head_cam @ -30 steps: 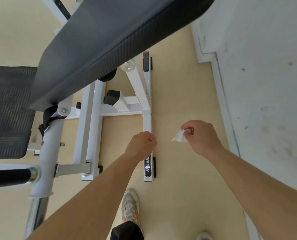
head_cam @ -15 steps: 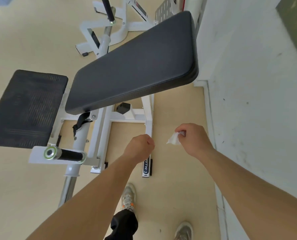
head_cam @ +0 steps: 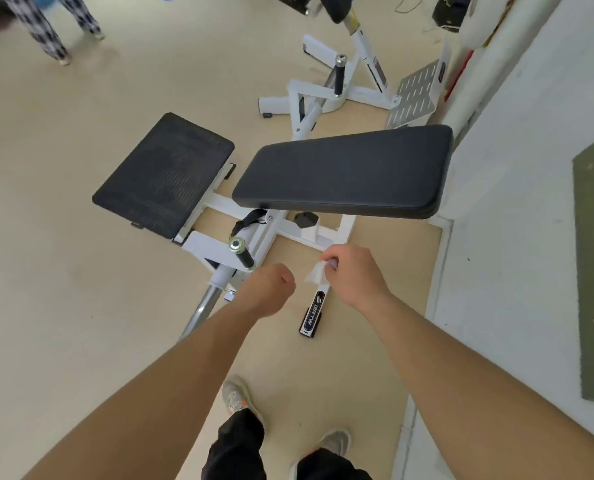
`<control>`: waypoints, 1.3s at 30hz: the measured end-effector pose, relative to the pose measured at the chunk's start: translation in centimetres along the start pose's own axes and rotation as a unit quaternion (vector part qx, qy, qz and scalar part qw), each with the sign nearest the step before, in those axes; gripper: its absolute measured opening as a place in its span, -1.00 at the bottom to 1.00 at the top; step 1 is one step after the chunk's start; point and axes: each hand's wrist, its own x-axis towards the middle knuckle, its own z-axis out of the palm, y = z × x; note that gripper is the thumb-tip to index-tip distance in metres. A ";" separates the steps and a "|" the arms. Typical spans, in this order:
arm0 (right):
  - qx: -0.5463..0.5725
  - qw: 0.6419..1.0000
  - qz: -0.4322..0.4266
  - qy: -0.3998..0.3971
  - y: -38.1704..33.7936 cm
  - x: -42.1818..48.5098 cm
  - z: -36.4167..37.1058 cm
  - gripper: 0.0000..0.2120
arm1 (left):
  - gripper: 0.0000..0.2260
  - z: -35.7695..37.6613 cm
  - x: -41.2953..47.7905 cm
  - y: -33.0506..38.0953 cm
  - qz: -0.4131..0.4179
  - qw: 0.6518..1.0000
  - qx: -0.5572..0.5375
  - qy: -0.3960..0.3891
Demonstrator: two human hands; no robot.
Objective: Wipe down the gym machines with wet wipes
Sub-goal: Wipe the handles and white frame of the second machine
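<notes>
White and crumpled, the wet wipe (head_cam: pixel 315 273) is pinched between the thumb and curled fingers of the right hand (head_cam: pixel 352 275). That hand hangs in the air on the near side of the black bench pad (head_cam: pixel 344 171), over the white frame (head_cam: pixel 302 237) that carries the pad. A corner of the wipe pokes out toward the left hand (head_cam: pixel 267 289), which is balled into a fist with nothing showing in it, just beside the right hand and equally clear of the pad. Bunching the wipe probably gives a firm wad to press with, rather than a loose sheet that drags. Neither hand touches the machine, so the wipe seems to be between strokes, and the pad's broad top looks like the likeliest next surface. The pad is tilted, its far end near the wall (head_cam: pixel 513 237), so reaching that end may mean leaning over it. A textured black footplate (head_cam: pixel 164 171) lies left of the pad, and a second machine (head_cam: pixel 323 95) stands beyond it.
</notes>
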 end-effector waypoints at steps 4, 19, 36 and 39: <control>-0.010 0.999 -0.041 -0.016 -7.1 -2.7 0.6 -0.74 | -0.85 -5.0 -5.1 -2.8 -0.014 1.000 -0.012 0.025; -0.083 0.974 -0.171 -0.121 -32.2 -3.0 16.9 -0.73 | -0.76 -21.5 -19.2 -30.1 -0.132 0.987 0.010 0.093; -0.182 0.920 -0.290 -0.190 -57.1 8.7 36.2 -0.72 | -0.72 -37.1 -18.9 -55.1 -0.222 0.965 -0.006 0.140; -0.176 0.923 -0.286 -0.189 -61.0 13.2 39.6 -0.72 | -0.72 -41.8 -14.9 -59.6 -0.216 0.968 0.011 0.131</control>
